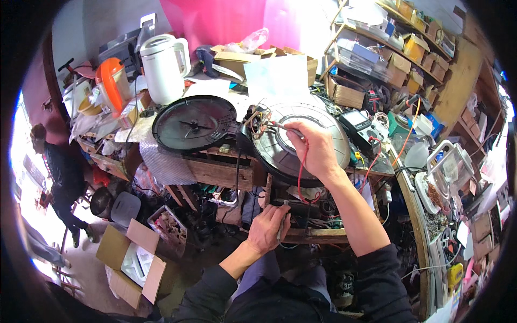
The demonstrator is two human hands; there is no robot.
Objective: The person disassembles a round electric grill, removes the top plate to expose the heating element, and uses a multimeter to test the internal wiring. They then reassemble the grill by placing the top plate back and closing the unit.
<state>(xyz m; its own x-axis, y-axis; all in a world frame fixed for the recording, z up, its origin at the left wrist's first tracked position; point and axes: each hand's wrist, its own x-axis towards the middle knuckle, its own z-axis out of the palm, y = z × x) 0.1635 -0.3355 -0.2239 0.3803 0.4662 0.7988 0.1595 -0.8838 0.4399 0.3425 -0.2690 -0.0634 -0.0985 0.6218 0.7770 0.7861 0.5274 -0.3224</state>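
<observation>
A round electric griddle lies opened flat on the bench, its black shell half [191,126] on the left and its silvery metal half [323,121] on the right. Bare wires [261,119] stick out by the hinge between them. Over the metal half, my right hand [312,148] pinches a red-leaded test probe [278,125] pointed at these wires; whether its tip touches them I cannot tell. Lower down, before an open drawer [315,235], my left hand [265,229] is closed around a thin greyish rod [281,226] whose kind is unclear.
A multimeter [360,123] sits right of the griddle, near red and orange leads. Behind stand a white jug appliance [164,70] and cardboard boxes [237,59]. Crowded shelves [409,40] rise at right. An open carton [129,264] is on the floor; a person [62,177] stands far left.
</observation>
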